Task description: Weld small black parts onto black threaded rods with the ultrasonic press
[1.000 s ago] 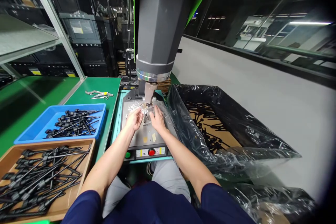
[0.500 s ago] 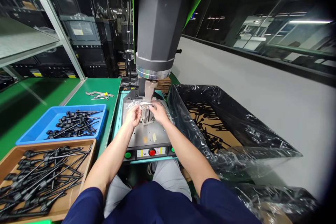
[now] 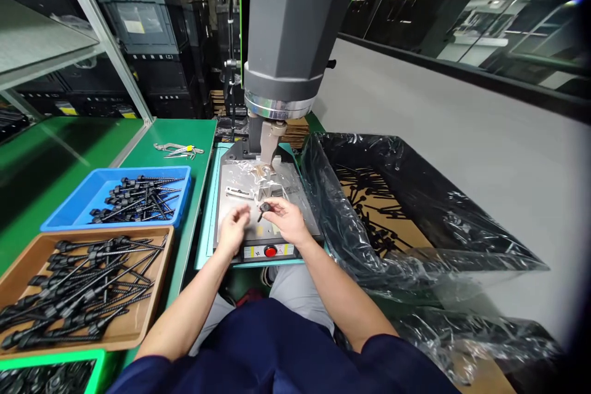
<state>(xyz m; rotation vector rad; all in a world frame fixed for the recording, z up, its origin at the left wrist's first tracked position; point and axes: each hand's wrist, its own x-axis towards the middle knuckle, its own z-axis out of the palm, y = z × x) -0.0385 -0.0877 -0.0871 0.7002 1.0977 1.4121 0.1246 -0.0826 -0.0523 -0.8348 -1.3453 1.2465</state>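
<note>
- Hand, right (image 3: 289, 220): thumb and fingers pinching a black part (image 3: 265, 207) over the metal plate (image 3: 228, 175).
- Hand, left (image 3: 231, 231): just beside, fingers curled, blurred; whether it grips anything cannot be told.
- Machine head (image 3: 282, 68): above the plate.
- Blue tray (image 3: 83, 206) and brown tray (image 3: 142, 317): on the green counter (image 3: 178, 129), bearing black rods (image 3: 146, 200).

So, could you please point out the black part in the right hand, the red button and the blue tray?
Black part (image 3: 265, 207): head view, on its thick end.
Red button (image 3: 270, 251): head view, on the middle of its cap.
Blue tray (image 3: 93, 199): head view, on a bare spot inside, towards the left.
</note>
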